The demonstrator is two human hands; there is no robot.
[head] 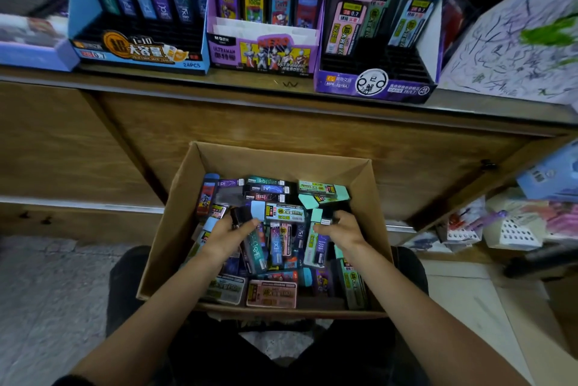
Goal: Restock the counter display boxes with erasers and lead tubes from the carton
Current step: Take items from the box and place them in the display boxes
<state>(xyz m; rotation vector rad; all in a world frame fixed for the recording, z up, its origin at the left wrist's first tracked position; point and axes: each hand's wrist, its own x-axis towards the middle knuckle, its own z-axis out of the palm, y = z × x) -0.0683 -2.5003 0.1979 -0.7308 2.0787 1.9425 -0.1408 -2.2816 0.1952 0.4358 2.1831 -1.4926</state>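
An open brown carton [281, 156] rests on my lap, filled with several loose lead tubes and erasers in blue, teal, pink and purple. My left hand [230, 234] reaches into its middle and grips a dark lead tube [239, 217]. My right hand [342, 229] is beside it and pinches a black-and-teal lead tube [325, 218]. Three display boxes stand on the counter above: a blue one [137, 54] at left, a purple Ultraman one [262, 54] in the middle, and a purple-and-black one [375, 82] at right, each with upright tubes at the back.
The wooden counter front [281, 123] rises right behind the carton. A scribbled white pad [525, 51] leans at the counter's right end. Packaged goods [516, 226] fill low shelves at right. Tiled floor [53, 292] lies at left.
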